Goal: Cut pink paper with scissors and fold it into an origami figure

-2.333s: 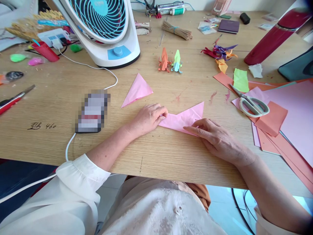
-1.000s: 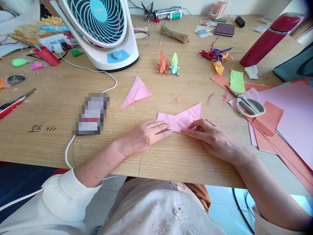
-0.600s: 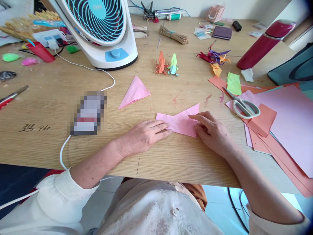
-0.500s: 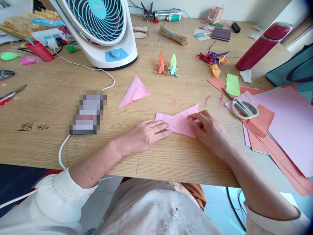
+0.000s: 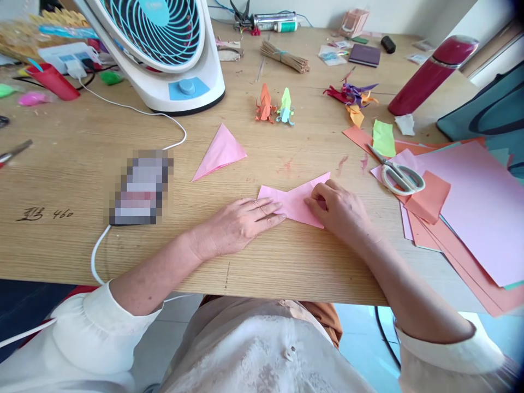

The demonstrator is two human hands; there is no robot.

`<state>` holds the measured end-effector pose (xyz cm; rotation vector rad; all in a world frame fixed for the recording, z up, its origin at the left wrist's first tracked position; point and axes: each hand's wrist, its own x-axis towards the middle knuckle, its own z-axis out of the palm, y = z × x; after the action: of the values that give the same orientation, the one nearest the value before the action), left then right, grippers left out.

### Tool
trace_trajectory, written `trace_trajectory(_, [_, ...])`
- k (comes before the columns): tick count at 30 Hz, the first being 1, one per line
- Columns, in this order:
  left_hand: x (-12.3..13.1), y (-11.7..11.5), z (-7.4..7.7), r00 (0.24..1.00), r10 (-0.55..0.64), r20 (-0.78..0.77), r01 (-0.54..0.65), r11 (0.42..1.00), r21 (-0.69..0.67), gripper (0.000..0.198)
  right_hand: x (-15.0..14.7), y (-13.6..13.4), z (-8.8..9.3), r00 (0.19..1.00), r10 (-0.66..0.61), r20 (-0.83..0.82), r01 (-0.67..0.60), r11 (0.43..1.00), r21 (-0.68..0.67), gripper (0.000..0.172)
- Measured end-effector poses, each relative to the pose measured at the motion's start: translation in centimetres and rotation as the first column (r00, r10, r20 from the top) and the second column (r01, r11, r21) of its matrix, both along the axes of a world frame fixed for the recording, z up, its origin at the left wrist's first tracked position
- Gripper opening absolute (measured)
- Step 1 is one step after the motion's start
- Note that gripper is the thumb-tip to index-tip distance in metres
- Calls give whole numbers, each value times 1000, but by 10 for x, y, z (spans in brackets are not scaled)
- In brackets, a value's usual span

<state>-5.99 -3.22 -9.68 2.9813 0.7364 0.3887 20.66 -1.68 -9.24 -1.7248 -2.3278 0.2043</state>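
A folded pink paper [image 5: 291,200] lies flat near the front of the wooden table [image 5: 82,180]. My left hand [image 5: 239,222] rests flat with its fingertips pinning the paper's left end. My right hand [image 5: 339,210] presses on the paper's right half, fingers curled down onto the fold. A separate pink paper triangle [image 5: 220,151] lies a little farther back and to the left, untouched.
Scissors [image 5: 396,173] lie on a stack of pink and orange sheets [image 5: 470,207] at right. Two small origami figures [image 5: 273,105] stand mid-table. A desk fan [image 5: 164,49], a phone on a white cable [image 5: 141,185], a red bottle [image 5: 429,73] and paper scraps [image 5: 352,95] surround them.
My right hand has slid leftward along the pink paper and curled its fingers onto the fold. My left hand shifted lower and now lies flat on the left end.
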Motion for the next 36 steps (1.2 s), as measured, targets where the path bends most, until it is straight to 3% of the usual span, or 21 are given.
trace_trajectory(25, [2,-2,-2,997,-14,-78,15,1000,19,51,-2,0,-2,998,-22,62,22,1000,10,17])
trace_trajectory(36, [7,-2,0,999,-37,-6,37,998,42,43,3,-1,-4,1000,16,-11,-16,1000,17,11])
